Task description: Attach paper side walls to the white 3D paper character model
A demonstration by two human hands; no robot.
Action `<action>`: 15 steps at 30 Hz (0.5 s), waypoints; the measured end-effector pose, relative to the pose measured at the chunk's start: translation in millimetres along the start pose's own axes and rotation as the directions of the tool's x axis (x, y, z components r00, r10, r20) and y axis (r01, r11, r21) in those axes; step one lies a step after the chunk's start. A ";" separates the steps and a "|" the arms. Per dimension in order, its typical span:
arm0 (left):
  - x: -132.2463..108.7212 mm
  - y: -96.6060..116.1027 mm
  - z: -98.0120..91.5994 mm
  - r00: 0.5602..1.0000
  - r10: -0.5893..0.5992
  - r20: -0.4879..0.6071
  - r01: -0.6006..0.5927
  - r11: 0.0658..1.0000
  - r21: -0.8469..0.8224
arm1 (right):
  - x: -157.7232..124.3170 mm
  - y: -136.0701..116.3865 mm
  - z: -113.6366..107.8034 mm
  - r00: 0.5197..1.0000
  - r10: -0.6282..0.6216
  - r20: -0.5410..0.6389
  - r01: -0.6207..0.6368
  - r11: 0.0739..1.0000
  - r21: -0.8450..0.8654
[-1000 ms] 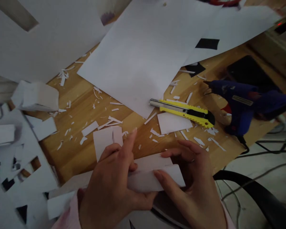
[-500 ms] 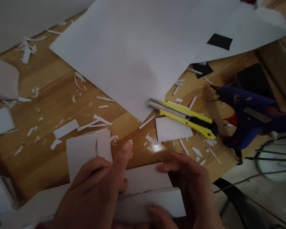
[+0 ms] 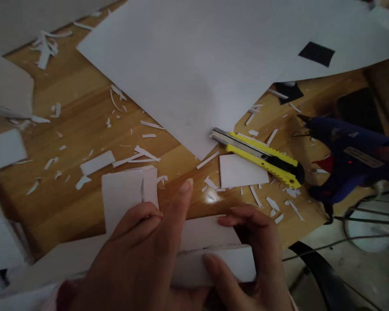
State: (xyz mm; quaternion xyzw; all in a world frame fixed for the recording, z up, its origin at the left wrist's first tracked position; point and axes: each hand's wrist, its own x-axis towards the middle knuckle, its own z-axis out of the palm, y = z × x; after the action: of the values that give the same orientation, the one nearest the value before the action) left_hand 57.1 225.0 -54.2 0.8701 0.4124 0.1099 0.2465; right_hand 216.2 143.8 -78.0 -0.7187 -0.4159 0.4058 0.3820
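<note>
A white folded board piece [image 3: 210, 233] with a raised front strip lies across the lower middle. My right hand [image 3: 262, 242] grips its right end, thumb on the front strip and fingers over the back edge. Over its left end is my left hand [image 3: 142, 255], one digit stretched out and the other fingers curled on the board; its underside is hidden. Just behind the left hand, another white board part [image 3: 126, 185] with a gapped seam reaches out over the table. Longer white board [image 3: 68, 255] extends to the left.
A yellow utility knife [image 3: 262, 155], blade out, rests partly on a small white card [image 3: 240, 172]. Right of it lies a blue glue gun [image 3: 346, 151] with a red light. A large white sheet [image 3: 188, 73] covers the back. Paper scraps litter the wooden table [image 3: 68, 211]. Cables [image 3: 369, 220] hang right.
The view has shifted slightly, so the table things sit further right. My right thumb has moved up onto the front strip's upper edge. The left hand keeps its pose on the board.
</note>
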 end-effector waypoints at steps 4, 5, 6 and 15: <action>2.4 7.4 -3.7 1.000 -0.005 -0.006 0.005 1.000 0.029 | 2.4 1.0 0.2 1.000 -0.016 0.000 0.016 1.000 -0.006; 1.9 7.9 -3.4 1.000 -0.005 -0.017 0.006 1.000 0.030 | 2.4 2.1 0.5 1.000 -0.020 -0.001 0.020 1.000 0.007; 1.1 7.9 -2.6 1.000 -0.007 -0.026 0.007 1.000 0.026 | 2.4 3.6 1.0 1.000 -0.028 -0.001 0.028 0.999 0.023; -1.9 5.0 -10.4 0.989 -0.114 0.091 0.124 0.985 -0.123 | 5.6 13.4 4.8 0.996 -0.075 -0.041 0.078 0.994 0.073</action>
State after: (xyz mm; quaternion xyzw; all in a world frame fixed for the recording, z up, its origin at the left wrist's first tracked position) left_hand 55.0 224.4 -42.7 0.8301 0.4451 0.0847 0.3250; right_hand 217.6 145.0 -93.2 -0.6952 -0.4203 0.3922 0.4314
